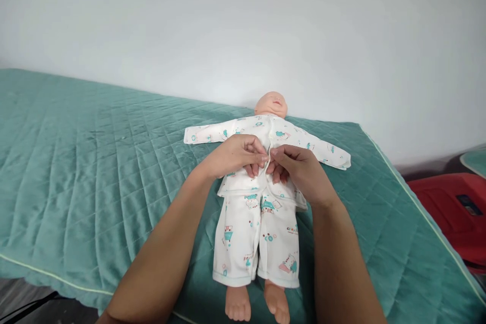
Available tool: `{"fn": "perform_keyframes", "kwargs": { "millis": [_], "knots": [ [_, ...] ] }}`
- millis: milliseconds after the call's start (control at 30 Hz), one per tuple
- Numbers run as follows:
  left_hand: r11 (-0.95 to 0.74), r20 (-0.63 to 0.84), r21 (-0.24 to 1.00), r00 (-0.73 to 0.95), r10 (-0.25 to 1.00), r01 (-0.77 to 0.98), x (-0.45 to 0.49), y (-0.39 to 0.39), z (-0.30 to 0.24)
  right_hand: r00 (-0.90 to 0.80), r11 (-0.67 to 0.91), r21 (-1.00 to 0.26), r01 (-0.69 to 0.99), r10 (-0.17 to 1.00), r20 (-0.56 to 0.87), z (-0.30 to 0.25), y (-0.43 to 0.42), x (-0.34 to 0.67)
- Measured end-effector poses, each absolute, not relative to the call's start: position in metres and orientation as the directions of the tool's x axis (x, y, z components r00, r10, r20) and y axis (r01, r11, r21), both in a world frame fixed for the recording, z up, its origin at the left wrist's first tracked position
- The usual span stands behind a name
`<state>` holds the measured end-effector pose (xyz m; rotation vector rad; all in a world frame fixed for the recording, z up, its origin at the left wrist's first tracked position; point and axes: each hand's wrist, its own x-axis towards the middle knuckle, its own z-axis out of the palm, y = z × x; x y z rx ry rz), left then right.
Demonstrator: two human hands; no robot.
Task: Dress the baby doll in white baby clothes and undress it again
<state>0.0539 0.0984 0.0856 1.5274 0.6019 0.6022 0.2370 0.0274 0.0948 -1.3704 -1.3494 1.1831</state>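
A baby doll [271, 104] lies on its back with its head toward the wall and its bare feet toward me. It wears a white printed pajama top [243, 124] with both sleeves stretched out sideways, and matching white pants [239, 235]. My left hand [245, 154] pinches one front edge of the top at the middle of the belly. Opposite it, my right hand [290, 162] pinches the other front edge, fingertips nearly meeting the left ones. Whatever fastener lies between the fingertips is hidden.
Beneath the doll spreads a green quilted cover [94, 172] with pale piping along its edges. A white wall [228, 30] rises behind it. Past the right edge stands a red plastic object [448, 207]; dark floor [23, 298] shows at lower left.
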Motion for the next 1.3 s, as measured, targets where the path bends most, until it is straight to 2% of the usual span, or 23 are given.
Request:
{"fn": "perform_keyframes", "kwargs": {
  "millis": [400, 900, 1300],
  "knots": [
    [-0.056, -0.019, 0.995, 0.703, 0.711, 0.083, 0.054, 0.096, 0.088, -0.028, -0.053, -0.996, 0.069, 0.998, -0.055, 0.093, 0.028, 0.236],
    [-0.094, -0.056, 0.980, 0.690, 0.722, 0.178, 0.054, 0.092, 0.095, -0.041, -0.059, -0.996, 0.071, 0.997, -0.062, 0.091, 0.027, 0.237],
    [-0.033, -0.026, 0.998, 0.772, 0.635, 0.060, 0.048, 0.096, 0.094, -0.074, -0.030, -0.993, 0.115, 0.997, -0.039, 0.090, 0.027, 0.240]
  ]
}}
